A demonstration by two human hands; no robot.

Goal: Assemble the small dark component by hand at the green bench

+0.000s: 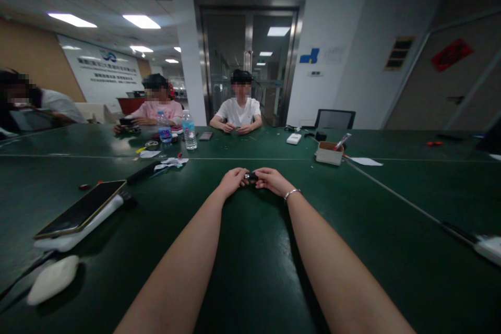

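Both my hands meet over the green table, at the middle of the head view. My left hand has its fingers closed on the silvery left end of a small dark object. On the other end of it, the black one, the fingers of my right hand are pinched. The object is too small to name and lies level between my fingertips, partly covered by them. A silver bracelet circles my right wrist.
At left, a phone rests on a white device, near a pale rounded object. Farther off are bottles, papers, and a small open box at right. Several people sit across the table.
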